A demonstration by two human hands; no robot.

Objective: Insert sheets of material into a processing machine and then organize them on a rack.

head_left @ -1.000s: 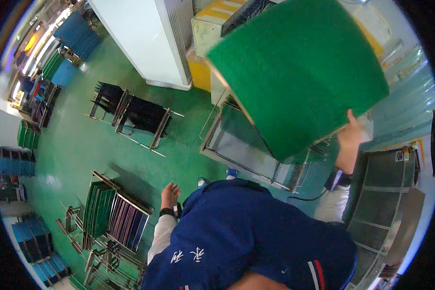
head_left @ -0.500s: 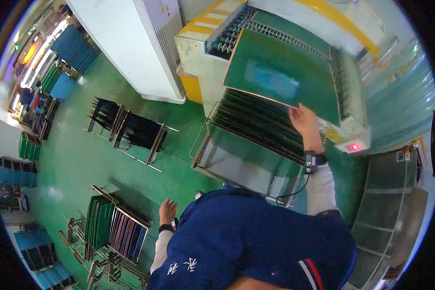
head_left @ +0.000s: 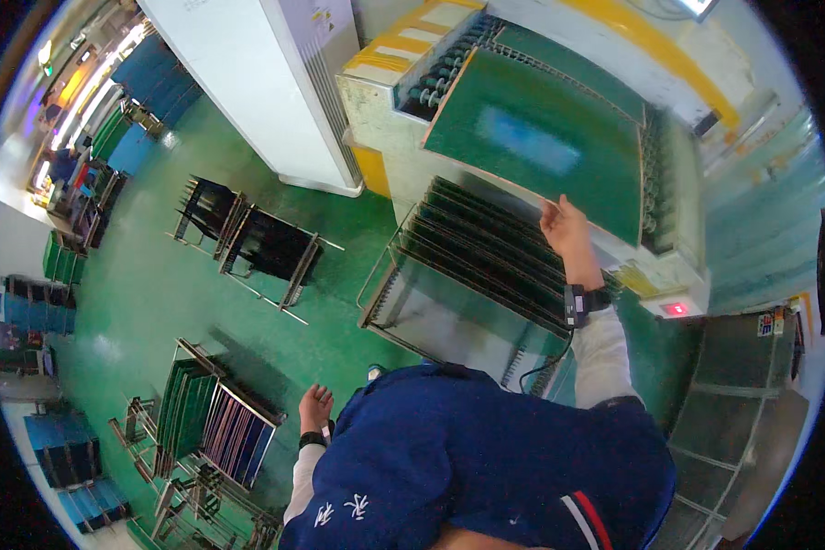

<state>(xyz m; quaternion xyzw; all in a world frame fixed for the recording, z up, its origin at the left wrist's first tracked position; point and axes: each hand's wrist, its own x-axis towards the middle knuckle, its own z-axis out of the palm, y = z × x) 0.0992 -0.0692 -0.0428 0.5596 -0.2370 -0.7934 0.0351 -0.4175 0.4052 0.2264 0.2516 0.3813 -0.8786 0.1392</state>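
Green board [head_left: 541, 137] lowered over rollers [head_left: 442, 73] | right fingers [head_left: 549, 218]: can't tell | left fingers [head_left: 316, 396]: apart | white shirt lettering [head_left: 357, 506]

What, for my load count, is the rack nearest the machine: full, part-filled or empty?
Partly filled: the rack holds dark panels at its far side; none show nearer.

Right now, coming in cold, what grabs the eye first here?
First, the large green panel with a bluish glare, lying on the roller conveyor at upper right, the right hand at its near edge. Just below it stands a metal rack of dark panels. Then the tall white vented unit at upper centre-left, standing out against the green floor.
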